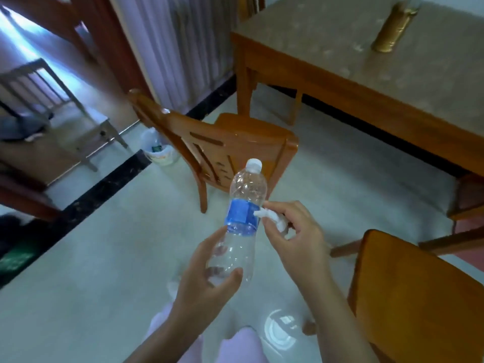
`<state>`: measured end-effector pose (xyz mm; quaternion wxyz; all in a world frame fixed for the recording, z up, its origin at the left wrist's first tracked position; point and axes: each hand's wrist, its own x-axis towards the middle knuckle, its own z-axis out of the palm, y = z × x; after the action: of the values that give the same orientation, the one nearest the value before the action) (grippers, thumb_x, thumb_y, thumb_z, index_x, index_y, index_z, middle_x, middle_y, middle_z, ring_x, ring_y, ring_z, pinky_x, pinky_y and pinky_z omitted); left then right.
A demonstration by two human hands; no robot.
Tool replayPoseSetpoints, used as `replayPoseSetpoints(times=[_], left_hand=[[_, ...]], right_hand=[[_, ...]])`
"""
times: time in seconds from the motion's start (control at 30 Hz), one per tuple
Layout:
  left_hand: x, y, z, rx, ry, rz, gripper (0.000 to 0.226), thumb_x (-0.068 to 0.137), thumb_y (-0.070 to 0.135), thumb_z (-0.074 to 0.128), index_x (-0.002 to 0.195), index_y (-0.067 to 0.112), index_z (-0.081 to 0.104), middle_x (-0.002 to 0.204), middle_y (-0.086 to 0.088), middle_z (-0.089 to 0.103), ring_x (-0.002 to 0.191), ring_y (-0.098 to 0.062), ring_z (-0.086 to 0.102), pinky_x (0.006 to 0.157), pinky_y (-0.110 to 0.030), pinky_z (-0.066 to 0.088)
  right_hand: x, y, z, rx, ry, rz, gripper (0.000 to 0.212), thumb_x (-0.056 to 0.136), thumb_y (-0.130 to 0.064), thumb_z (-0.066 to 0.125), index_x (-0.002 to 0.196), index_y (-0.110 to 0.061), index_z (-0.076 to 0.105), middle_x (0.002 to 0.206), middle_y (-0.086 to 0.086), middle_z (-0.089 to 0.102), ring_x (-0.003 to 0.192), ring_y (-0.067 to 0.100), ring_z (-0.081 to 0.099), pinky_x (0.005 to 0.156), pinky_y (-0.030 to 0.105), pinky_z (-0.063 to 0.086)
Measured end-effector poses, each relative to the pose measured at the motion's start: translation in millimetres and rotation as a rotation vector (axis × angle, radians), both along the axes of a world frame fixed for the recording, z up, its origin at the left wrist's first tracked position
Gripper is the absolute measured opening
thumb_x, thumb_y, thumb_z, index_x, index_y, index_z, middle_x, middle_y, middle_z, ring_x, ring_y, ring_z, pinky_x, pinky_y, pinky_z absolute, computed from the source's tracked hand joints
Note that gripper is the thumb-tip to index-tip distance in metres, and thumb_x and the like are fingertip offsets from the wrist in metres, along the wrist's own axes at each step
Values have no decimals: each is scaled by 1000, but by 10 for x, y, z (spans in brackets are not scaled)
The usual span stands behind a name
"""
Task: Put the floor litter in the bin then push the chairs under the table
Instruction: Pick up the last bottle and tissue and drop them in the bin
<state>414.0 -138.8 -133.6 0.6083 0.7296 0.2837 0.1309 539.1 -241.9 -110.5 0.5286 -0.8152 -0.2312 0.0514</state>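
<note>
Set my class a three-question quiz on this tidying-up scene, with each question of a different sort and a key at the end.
1. True or false: the plastic bottle has its cap on.
2. What does the right hand pinch? A. a crumpled white tissue B. a spoon C. a coin
3. Which hand grips the lower half of the bottle?
Key: 1 true; 2 A; 3 the left hand.
</note>
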Motion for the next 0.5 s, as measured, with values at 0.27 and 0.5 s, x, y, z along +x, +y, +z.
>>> replayPoseSetpoints(times=[0.27, 0.5], left_hand=[[-442, 545, 281, 15, -37, 270, 60, 62, 17, 65, 117, 37, 48, 118, 7, 58, 104, -10, 58, 72, -19, 51], [-687, 1460, 201, 20, -88, 483, 62, 73, 7, 74, 117, 41, 47, 121, 9, 56, 107, -8, 56, 71, -13, 49]], right_hand=[[-182, 830, 278, -27, 2, 272, 20, 80, -9, 67, 96, -21, 67, 91, -8, 61, 85, 5, 56, 67, 7, 42], [-394, 1870, 263, -114, -9, 392, 18, 81, -17, 66, 99, -23, 65, 92, -13, 60, 88, -2, 55, 68, 0, 40]])
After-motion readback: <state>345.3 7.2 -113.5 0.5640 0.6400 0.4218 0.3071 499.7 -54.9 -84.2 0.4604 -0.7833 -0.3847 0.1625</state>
